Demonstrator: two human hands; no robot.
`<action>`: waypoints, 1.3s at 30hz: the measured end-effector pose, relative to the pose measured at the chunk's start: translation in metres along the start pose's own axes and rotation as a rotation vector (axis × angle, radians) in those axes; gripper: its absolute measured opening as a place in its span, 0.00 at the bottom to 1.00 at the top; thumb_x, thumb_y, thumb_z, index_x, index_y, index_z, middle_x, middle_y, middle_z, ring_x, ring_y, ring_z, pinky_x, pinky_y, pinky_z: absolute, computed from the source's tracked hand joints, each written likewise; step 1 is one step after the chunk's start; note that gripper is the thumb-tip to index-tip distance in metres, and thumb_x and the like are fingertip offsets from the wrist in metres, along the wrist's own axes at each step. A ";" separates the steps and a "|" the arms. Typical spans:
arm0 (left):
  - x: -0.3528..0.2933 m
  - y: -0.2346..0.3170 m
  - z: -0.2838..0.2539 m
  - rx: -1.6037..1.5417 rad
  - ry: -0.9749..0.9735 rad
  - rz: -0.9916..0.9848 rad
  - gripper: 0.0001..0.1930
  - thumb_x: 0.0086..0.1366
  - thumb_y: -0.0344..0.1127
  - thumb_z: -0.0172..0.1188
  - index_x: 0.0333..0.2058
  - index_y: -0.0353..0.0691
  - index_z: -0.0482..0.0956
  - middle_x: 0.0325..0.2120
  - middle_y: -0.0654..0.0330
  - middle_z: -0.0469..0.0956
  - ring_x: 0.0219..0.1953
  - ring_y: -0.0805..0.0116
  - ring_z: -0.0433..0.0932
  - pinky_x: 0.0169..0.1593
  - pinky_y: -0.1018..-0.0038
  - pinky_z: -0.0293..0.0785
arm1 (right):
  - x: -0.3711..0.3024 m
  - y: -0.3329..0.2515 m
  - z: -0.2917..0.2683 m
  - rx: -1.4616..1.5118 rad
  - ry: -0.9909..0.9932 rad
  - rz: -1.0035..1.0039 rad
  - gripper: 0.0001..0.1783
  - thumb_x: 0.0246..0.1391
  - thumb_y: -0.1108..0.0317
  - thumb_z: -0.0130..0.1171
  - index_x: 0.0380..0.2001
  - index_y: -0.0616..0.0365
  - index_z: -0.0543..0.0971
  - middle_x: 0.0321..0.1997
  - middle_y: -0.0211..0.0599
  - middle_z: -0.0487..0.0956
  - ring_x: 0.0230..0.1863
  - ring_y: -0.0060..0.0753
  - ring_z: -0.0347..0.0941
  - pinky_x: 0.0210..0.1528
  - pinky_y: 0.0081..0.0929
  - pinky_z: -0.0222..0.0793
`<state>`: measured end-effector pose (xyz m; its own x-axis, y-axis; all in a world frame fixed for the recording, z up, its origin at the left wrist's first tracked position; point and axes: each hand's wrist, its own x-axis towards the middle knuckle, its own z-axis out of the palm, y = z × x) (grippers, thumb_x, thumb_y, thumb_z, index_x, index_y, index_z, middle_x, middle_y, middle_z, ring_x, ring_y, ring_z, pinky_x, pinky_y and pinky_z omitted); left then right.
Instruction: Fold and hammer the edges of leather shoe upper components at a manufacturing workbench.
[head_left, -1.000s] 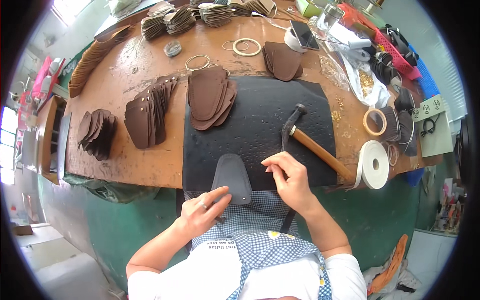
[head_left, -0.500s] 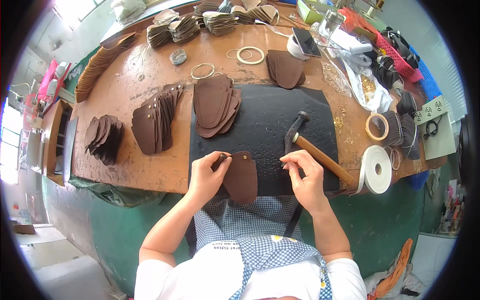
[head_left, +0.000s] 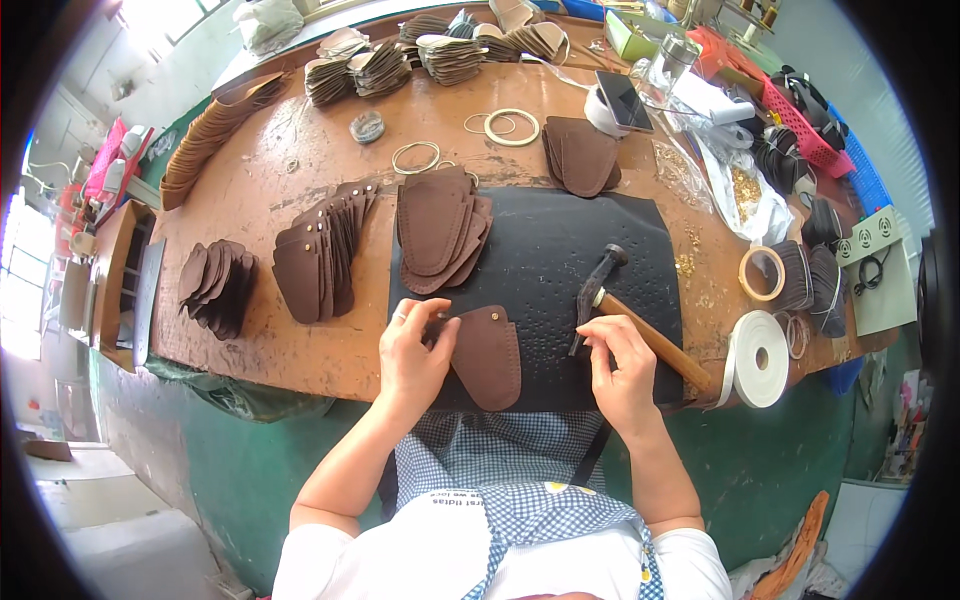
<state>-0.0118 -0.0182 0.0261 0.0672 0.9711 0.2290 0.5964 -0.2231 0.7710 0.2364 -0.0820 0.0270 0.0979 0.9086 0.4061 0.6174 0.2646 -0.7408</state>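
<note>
A brown leather piece, with a brass snap near its top and stitch holes along its right edge, lies on the black mat. My left hand is at its left edge, thumb tip against or just beside the leather. A short dark tool shows between the thumb and fingers; its far end is hidden. My right hand is closed in a pinch beside the hammer; whatever the fingertips hold is too small to make out. The hammer rests on the mat, its head pointing away from me.
Stacks of brown leather pieces stand on the mat and the table left of it. Farther off are ring hoops, a phone and more stacks. At right lie a white tape roll and a tan tape roll.
The whole view has shifted slightly. My left hand has drawn back a little from the leather piece, its fingers looser around the dark tool. My right hand stays pinched near the hammer.
</note>
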 end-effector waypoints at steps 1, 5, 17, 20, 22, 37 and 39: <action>0.002 0.000 -0.002 -0.047 -0.001 -0.034 0.10 0.60 0.27 0.67 0.42 0.37 0.83 0.30 0.61 0.75 0.27 0.72 0.72 0.33 0.75 0.69 | 0.001 0.001 0.001 -0.040 0.013 -0.041 0.13 0.52 0.90 0.56 0.37 0.63 0.81 0.38 0.39 0.80 0.34 0.33 0.79 0.36 0.26 0.76; 0.008 0.000 -0.001 -0.060 -0.007 0.006 0.07 0.63 0.26 0.65 0.41 0.36 0.83 0.32 0.59 0.75 0.29 0.70 0.75 0.33 0.75 0.72 | 0.005 -0.008 0.014 -0.129 -0.014 -0.183 0.16 0.43 0.87 0.60 0.36 0.60 0.82 0.39 0.38 0.80 0.39 0.43 0.79 0.41 0.37 0.78; 0.086 -0.028 -0.043 -0.011 0.324 0.221 0.07 0.72 0.29 0.58 0.40 0.33 0.83 0.38 0.60 0.81 0.34 0.76 0.76 0.39 0.79 0.72 | -0.005 0.010 -0.003 -0.293 0.132 -0.151 0.13 0.46 0.87 0.59 0.36 0.63 0.81 0.43 0.44 0.76 0.45 0.48 0.74 0.45 0.40 0.74; 0.158 -0.027 -0.049 -0.278 0.415 0.079 0.07 0.71 0.32 0.60 0.37 0.35 0.82 0.19 0.59 0.76 0.21 0.75 0.71 0.28 0.74 0.67 | -0.023 0.009 -0.002 -0.320 0.074 -0.072 0.11 0.49 0.86 0.58 0.36 0.64 0.80 0.45 0.45 0.76 0.47 0.49 0.74 0.47 0.39 0.73; 0.223 -0.057 -0.051 -0.304 0.456 0.159 0.08 0.69 0.33 0.61 0.35 0.34 0.82 0.19 0.58 0.79 0.23 0.74 0.77 0.31 0.74 0.71 | -0.028 0.011 0.006 -0.423 0.044 -0.128 0.10 0.48 0.84 0.60 0.36 0.64 0.79 0.45 0.45 0.76 0.48 0.52 0.73 0.52 0.45 0.70; 0.392 -0.196 -0.013 0.294 0.343 0.082 0.11 0.50 0.39 0.74 0.31 0.42 0.87 0.36 0.50 0.82 0.43 0.50 0.79 0.48 0.58 0.74 | -0.024 0.011 0.005 -0.415 -0.039 -0.058 0.11 0.44 0.81 0.62 0.35 0.61 0.79 0.43 0.43 0.76 0.48 0.50 0.72 0.52 0.45 0.67; 0.394 -0.198 -0.012 0.335 0.349 0.117 0.11 0.50 0.39 0.74 0.30 0.42 0.87 0.35 0.52 0.83 0.44 0.50 0.78 0.49 0.59 0.73 | -0.024 0.011 0.007 -0.417 -0.047 -0.044 0.11 0.44 0.82 0.61 0.34 0.62 0.79 0.43 0.44 0.75 0.48 0.51 0.71 0.51 0.44 0.67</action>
<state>-0.1134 0.4073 -0.0291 -0.0890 0.8421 0.5319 0.8288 -0.2336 0.5084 0.2357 -0.0980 0.0052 0.0350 0.9156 0.4005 0.8842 0.1585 -0.4395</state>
